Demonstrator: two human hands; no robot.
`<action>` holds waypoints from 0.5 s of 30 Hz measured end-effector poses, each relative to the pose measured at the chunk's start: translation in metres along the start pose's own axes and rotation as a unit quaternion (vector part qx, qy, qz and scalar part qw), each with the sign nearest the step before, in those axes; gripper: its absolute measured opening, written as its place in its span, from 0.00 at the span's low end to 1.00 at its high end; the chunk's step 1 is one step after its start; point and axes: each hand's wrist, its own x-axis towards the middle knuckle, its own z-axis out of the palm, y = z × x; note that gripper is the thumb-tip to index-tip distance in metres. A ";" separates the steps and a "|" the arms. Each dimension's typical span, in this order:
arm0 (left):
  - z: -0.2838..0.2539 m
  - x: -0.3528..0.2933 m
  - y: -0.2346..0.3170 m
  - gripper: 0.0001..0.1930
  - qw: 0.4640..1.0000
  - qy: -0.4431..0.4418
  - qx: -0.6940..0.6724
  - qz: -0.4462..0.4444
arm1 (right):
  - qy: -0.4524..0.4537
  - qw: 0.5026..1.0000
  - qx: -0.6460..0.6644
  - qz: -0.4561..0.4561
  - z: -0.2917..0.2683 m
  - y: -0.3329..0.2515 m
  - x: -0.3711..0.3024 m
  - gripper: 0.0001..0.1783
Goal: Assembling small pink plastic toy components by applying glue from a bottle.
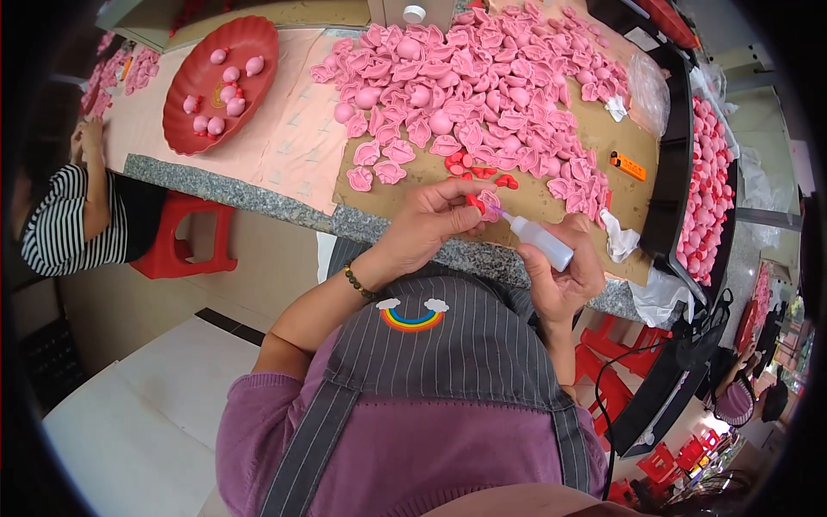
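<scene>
My left hand [426,226] pinches a small red piece [475,203] between thumb and fingers. Right beside it, at the same fingertips, is a pink shell-shaped part [489,207]; whether the fingers grip that too is hard to see. My right hand [568,271] is wrapped round a translucent white squeeze bottle [544,245], tilted so its thin nozzle points at the pink part. Just beyond my hands, several loose red pieces [465,164] lie on brown cardboard [379,200]. A large heap of pink shell-shaped parts [465,86] spreads behind them.
A red scalloped tray [178,103] with pink balls stands at the left. On the right are an orange-and-black lighter-sized object [629,165], crumpled white tissue [618,237] and a black crate [674,185] of pink-and-red pieces. A person in a striped top [65,220] sits far left.
</scene>
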 end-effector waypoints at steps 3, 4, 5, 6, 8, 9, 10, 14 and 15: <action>0.001 0.001 -0.001 0.19 1.000 0.012 0.000 0.000 | 0.003 1.000 0.002 -0.010 0.000 0.000 0.002 0.15; 0.001 0.001 -0.001 0.19 1.000 0.018 -0.005 0.004 | 0.004 1.000 0.000 -0.010 0.000 0.001 0.002 0.15; 0.001 0.001 -0.001 0.19 1.000 0.017 -0.005 0.003 | 0.005 1.000 -0.002 -0.010 0.000 0.001 0.002 0.15; 0.000 0.001 -0.002 0.19 1.000 0.015 -0.001 0.002 | 0.005 1.000 -0.003 -0.010 0.000 0.001 0.002 0.15; -0.001 0.001 -0.002 0.19 1.000 0.014 0.001 0.001 | 0.004 1.000 -0.003 0.006 0.000 0.000 0.001 0.15; -0.001 0.001 -0.002 0.19 1.000 0.008 -0.003 0.005 | 0.003 1.000 -0.003 0.007 0.000 0.001 0.000 0.15; -0.002 0.001 -0.002 0.18 1.000 0.003 -0.008 0.008 | 0.002 1.000 -0.003 0.009 0.000 0.002 -0.001 0.15; -0.001 0.001 -0.002 0.19 1.000 0.004 -0.012 0.006 | 0.002 1.000 0.001 0.016 0.000 0.002 -0.002 0.15; -0.002 0.001 -0.002 0.19 1.000 0.002 -0.008 0.009 | 0.002 1.000 0.001 0.017 0.000 0.002 -0.003 0.15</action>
